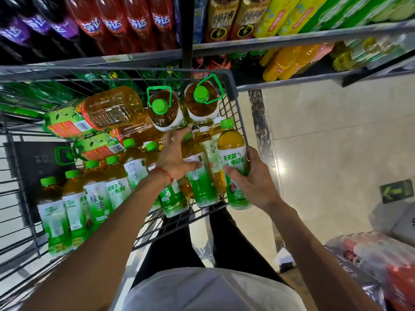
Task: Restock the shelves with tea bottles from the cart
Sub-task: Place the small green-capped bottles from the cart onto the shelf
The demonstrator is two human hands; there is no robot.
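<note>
The green tea bottle (233, 158) in play sits at the right side of the wire cart (233, 90), tilted with its green cap pointing away from the person and its base reaching past the cart's near rim. The right hand (253, 178) grips it around the lower label, thumb on the near face and the fingers (248, 153) curled round the far side. Just beside it to the left, more slim tea bottles (202, 176) lie packed together, and the left hand (175, 156) is stretched palm-down over them with its fingers (178, 136) straight and slightly spread and the thumb angled toward the held bottle; whether it actually presses on the bottles cannot be told. A red string bracelet (162, 173) circles that wrist. Further left in the cart, a row of green-capped tea bottles (96, 189) leans side by side. At the far end, two large amber jugs (161, 108) stand upright with green caps and carry handles, and two more large jugs (105, 111) lie on their sides next to them. Beyond the cart rise the shelves (292, 41), carrying purple soda bottles (38, 25), red soda bottles (116, 21), lightning-marked drink bottles (222, 19) and, on the lower level, orange drink bottles (289, 61). The tiled floor (325, 142) to the right bears a green arrow sticker (396, 191), and a shrink-wrapped drinks pack (377, 254) sits at the lower right.
</note>
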